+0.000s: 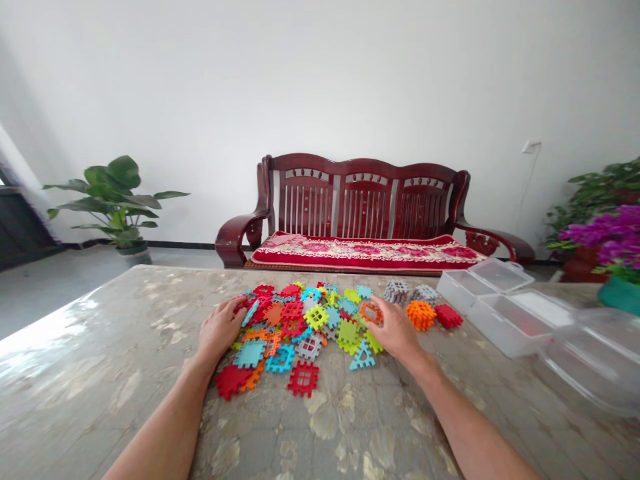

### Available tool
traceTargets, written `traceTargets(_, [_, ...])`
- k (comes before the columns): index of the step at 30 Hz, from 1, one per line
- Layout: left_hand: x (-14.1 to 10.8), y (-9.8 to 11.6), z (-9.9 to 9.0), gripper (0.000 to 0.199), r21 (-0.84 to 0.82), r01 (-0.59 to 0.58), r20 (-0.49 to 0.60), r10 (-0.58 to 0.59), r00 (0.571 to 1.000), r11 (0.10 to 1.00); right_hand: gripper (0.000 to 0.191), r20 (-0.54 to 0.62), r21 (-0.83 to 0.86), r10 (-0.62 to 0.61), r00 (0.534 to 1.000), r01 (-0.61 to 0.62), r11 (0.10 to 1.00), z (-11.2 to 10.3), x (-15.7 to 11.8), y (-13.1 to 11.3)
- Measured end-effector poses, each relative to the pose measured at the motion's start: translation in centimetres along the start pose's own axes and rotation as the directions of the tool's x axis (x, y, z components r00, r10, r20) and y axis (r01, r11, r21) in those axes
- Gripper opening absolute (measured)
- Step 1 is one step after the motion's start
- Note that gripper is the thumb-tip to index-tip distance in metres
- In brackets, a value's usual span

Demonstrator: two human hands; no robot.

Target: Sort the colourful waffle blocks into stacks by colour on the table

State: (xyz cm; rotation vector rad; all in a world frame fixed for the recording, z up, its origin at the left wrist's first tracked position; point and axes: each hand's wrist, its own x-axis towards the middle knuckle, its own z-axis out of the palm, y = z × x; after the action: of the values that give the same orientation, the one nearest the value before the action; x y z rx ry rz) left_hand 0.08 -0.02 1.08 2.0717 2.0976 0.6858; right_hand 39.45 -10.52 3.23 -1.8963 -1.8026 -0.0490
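Note:
Many toothed plastic building tiles (305, 320) lie in a loose, multicoloured pile on the table. At the pile's left edge rests my left hand (223, 328), its fingers stretched out beside a tilted light blue tile (251, 313); whether they touch it is unclear. My right hand (395, 331) is at the right side, thumb and fingers around the edge of an orange square tile (371, 313). Below that hand lies a light blue triangular tile (363, 357). A red window tile (303, 379) lies at the near edge.
Right of my right hand stand grey stacks (397, 291), an orange stack (421, 315) and a red stack (449, 316). Clear plastic boxes (515, 327) with raised lids stand farther right. Beyond the table (280, 433) is a wooden bench (363, 200); purple flowers (610, 233) are at the right.

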Motion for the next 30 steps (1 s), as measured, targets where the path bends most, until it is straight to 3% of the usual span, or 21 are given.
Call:
traceTargets(4, [0.1,-0.2,0.2,0.048,0.003,-0.008,-0.009,0.008,1.000,1.000,0.060,-0.031,-0.148,0.010,0.999,-0.014,0.989,-1.4,0.9,2.5])
traceTargets(10, [0.0,-0.1,0.1,0.049,0.004,-0.002,-0.002,0.002,1.000,1.000,0.066,0.088,-0.288,-0.016,0.996,0.041,0.957,-1.9,0.9,4.9])
traceTargets(14, [0.1,-0.2,0.1,0.048,0.004,-0.006,-0.010,0.006,1.000,1.000,0.063,0.152,-0.295,-0.024,0.988,0.069,0.953,-1.8,0.6,4.9])
traceTargets(30, [0.0,-0.1,0.1,0.046,0.008,-0.004,-0.032,0.004,0.999,1.000,0.062,0.198,-0.311,-0.068,0.978,0.128,0.942,-1.3,0.3,3.5])
